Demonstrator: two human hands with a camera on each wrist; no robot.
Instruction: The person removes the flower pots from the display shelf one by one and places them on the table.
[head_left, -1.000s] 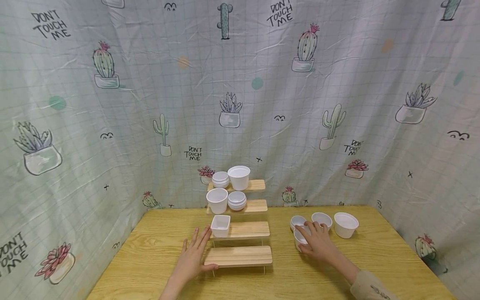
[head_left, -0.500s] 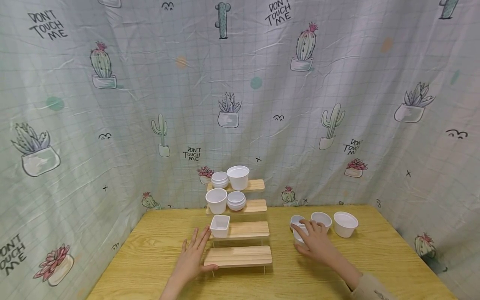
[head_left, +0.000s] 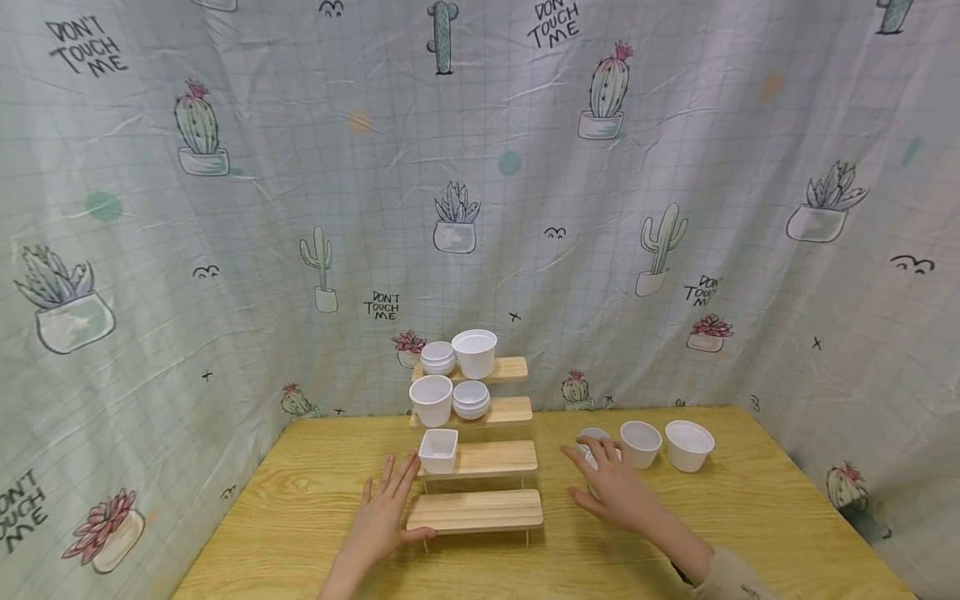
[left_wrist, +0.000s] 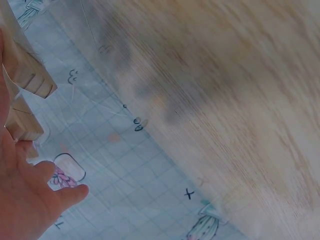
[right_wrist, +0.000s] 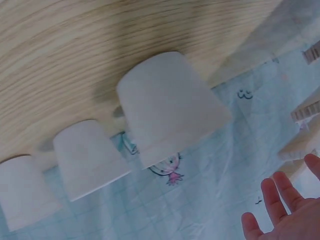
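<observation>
My left hand [head_left: 381, 517] lies along the left side of a four-step wooden display rack [head_left: 476, 512], fingers spread, thumb at the lowest shelf's corner. The left wrist view shows that hand [left_wrist: 30, 200] beside the shelf ends. My right hand [head_left: 618, 492] hovers, fingers loosely spread, above white pots on the table, partly hiding a small one [head_left: 596, 433]. In the right wrist view, the right hand [right_wrist: 290, 215] appears apart from the nearest white pot [right_wrist: 172, 107]. A square white pot [head_left: 438, 451] stands on the rack's second shelf from the bottom, near my left fingertips.
Two round white pots stand on the top shelf, a tapered pot [head_left: 431, 400] and a rounded pot [head_left: 472, 401] on the shelf below. Right of my right hand are two more white pots, one at the end [head_left: 689, 447]. A cactus-print curtain [head_left: 510, 233] hangs behind the table.
My right hand has shifted a little left and its fingers have loosened from around the nearest pot. My left hand stays at the rack. The head view has moved slightly.
</observation>
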